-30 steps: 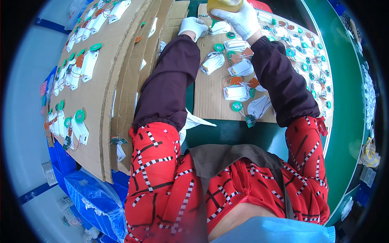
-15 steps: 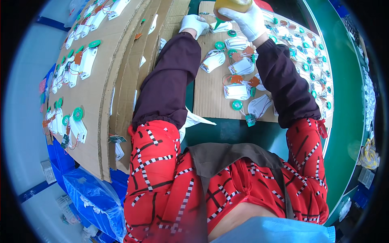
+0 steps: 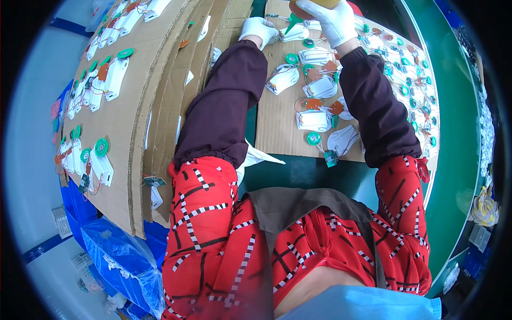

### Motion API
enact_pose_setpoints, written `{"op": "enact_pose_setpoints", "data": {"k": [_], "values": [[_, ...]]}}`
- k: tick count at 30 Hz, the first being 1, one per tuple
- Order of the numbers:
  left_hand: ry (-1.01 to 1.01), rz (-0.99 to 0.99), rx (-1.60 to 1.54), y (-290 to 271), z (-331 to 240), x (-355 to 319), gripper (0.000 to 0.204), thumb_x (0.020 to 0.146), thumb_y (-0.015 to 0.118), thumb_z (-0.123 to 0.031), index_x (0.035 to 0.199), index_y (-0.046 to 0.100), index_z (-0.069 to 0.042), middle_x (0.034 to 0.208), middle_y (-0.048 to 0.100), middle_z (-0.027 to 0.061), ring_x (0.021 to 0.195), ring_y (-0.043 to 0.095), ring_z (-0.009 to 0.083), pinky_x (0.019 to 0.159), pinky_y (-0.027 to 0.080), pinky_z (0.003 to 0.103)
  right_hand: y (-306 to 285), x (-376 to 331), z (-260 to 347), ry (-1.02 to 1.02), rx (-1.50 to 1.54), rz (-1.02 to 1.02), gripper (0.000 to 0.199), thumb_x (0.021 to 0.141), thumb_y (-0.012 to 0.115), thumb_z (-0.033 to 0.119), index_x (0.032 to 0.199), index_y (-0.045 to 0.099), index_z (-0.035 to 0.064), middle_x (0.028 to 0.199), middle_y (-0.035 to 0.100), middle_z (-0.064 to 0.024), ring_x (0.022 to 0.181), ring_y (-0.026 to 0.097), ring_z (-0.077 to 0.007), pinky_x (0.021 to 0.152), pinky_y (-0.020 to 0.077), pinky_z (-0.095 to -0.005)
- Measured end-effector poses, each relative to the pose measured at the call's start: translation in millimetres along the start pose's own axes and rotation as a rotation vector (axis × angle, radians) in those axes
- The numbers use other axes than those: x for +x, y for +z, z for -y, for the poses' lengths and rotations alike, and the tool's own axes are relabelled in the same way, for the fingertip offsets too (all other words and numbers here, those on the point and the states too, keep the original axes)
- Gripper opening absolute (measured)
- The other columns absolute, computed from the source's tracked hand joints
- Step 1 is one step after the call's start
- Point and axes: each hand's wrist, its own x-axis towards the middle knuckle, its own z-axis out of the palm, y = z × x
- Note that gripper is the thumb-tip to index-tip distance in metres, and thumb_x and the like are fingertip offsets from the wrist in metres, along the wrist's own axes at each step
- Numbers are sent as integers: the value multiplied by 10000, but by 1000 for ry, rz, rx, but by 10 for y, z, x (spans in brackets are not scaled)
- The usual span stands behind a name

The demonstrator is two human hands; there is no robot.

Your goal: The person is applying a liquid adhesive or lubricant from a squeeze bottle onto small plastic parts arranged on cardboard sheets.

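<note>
My right hand (image 3: pixel 336 24), in a white glove, grips a yellowish squeeze bottle (image 3: pixel 324 3) partly cut off by the top of the picture. Its green nozzle (image 3: pixel 293 21) points down over a white plastic casing (image 3: pixel 294 33) at the far edge of the cardboard. Beside that casing, on its left, my gloved left hand (image 3: pixel 259 30) has its fingers curled together; what lies between the fingertips is hidden. Nearer me lie more white casings (image 3: pixel 314 120) with thin wires, orange pieces and round green-rimmed parts (image 3: pixel 313 138).
Stacked cardboard sheets (image 3: pixel 160 101) with similar casings stand at my left. The cardboard sheet (image 3: pixel 274 128) before me lies on a green tabletop (image 3: pixel 456 160). Blue bins (image 3: pixel 114 250) lined with plastic are at lower left. A white cloth (image 3: pixel 261 154) hangs near my left forearm.
The bottle and my right hand have shifted slightly right and up, with the nozzle now over the casing's upper part. My left hand has moved slightly right.
</note>
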Motion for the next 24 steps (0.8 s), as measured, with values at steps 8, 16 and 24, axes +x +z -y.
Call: {"op": "enact_pose_setpoints", "data": {"k": [8, 16, 24], "values": [[-33, 12, -110, -24, -53, -75, 165, 663, 756, -9, 779, 638, -12, 728, 668, 98, 605, 650, 171, 578, 534, 300, 92, 4, -52, -21, -119, -46, 578, 654, 799, 93, 1172, 555, 19, 1094, 625, -77, 991, 596, -170, 885, 470, -304], [-28, 21, -60, -16, -37, -32, 167, 651, 765, -25, 765, 644, -37, 725, 665, 77, 617, 645, 164, 595, 529, 302, 139, -4, -65, -4, -88, -52, 604, 642, 809, 100, 1177, 538, 22, 1101, 619, -81, 1002, 593, -167, 892, 469, -299], [-7, -3, 34, -15, -16, -13, 186, 636, 779, -54, 767, 647, -42, 727, 669, 75, 623, 648, 165, 613, 529, 300, 121, -21, -98, -5, -85, 59, 619, 641, 817, 89, 1185, 528, 27, 1120, 602, -79, 1039, 571, -173, 915, 457, -312]]}}
